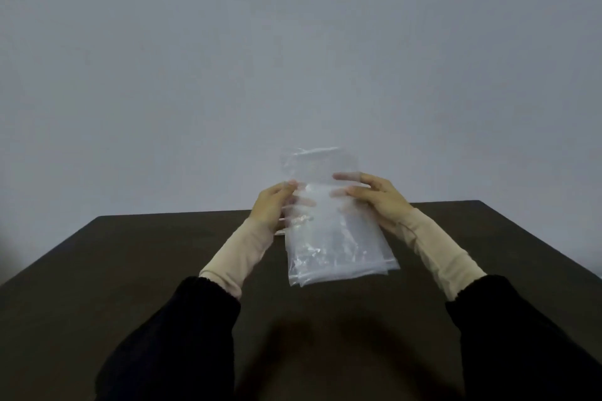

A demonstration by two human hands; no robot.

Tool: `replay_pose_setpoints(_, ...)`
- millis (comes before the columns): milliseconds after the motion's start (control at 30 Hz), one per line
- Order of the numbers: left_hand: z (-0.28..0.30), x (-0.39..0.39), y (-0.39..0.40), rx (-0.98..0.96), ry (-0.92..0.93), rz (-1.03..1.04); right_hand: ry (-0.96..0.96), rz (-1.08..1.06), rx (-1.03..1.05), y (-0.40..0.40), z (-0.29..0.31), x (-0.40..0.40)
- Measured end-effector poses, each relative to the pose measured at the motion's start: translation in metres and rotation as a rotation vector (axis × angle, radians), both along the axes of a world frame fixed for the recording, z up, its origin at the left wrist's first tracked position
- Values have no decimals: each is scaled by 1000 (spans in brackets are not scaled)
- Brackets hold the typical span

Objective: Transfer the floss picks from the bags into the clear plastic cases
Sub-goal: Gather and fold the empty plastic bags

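Bags (335, 238): a thin stack of clear plastic bags, held up in the air above the table (130, 270), not resting on it. Long axis runs away from the person, far end up by the wall (293, 42), near end sagging down toward the body. The far end sticks out beyond the fingertips; the bigger part hangs on the near side of them.

Left hand (272, 207) grips the stack's left edge: thumb on top, fingers curled under and showing blurred through the plastic. Right hand (378, 198) holds the right edge, w/ thumb and forefinger laid across the top face and pointing inward toward the left hand; the rest of its fingers are behind the plastic, so can't tell how they lie. Both hands sit at about the same level on the stack, opposite each other, neither clearly nearer to the far end.

Floss picks: can't make any out; contents are too blurred and pale to tell. A few glints inside near the left fingers, no more. No cases in view.

Judgement: early stage, prob. sorting out or separating one bag. Which end is the mouth can't be told. Sleeves (237, 257) are beige under black.
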State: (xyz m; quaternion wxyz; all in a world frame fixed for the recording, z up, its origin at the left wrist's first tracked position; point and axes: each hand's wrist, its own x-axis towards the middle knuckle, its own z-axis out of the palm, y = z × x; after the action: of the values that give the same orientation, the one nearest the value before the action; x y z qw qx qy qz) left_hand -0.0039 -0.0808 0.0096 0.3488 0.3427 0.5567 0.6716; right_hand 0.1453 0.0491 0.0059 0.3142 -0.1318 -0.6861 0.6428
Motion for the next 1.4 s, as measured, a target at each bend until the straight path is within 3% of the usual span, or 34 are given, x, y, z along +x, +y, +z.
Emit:
replay_pose_setpoints(100,-1,-3,2,-47,-235,-115,52,-79,-5,-2,1,0)
replay_pose_setpoints(267,-1,-7,0,-131,-323,-223,73,-219,101,-4,0,-6)
replay_pose_setpoints(400,1,-5,-1,-162,-167,-264,77,-257,125,-7,-2,-14)
replay_pose_setpoints(533,-4,-8,0,-72,40,-50,131,-83,-179,-9,-3,-17)
replay_pose_setpoints(600,-5,-12,-2,-10,76,12,61,64,-301,-10,-2,-12)
replay_pose_setpoints(667,-6,-15,-5,33,126,37,-84,147,-242,-11,-2,-9)
replay_pose_setpoints(767,-9,-21,-7,29,162,61,-135,57,-84,-14,-2,-12)
replay_pose_setpoints(867,-9,-23,-7,-122,90,81,-59,-96,16,-11,-2,-16)
replay_pose_setpoints(967,-8,-24,-14,-225,-191,21,102,-266,-15,-13,-2,-18)
replay_pose_setpoints(1033,-8,-22,-17,-144,-352,-70,199,-389,-31,-17,1,-18)
replay_pose_setpoints(1100,-7,-15,-15,-86,-378,-119,254,-474,-81,-25,2,-23)
replay_pose_setpoints(1267,4,16,0,13,-467,-89,320,-382,-293,-52,-3,-45)
replay_pose_setpoints(1400,10,16,7,266,-607,-69,301,-486,-166,-59,-8,-50)
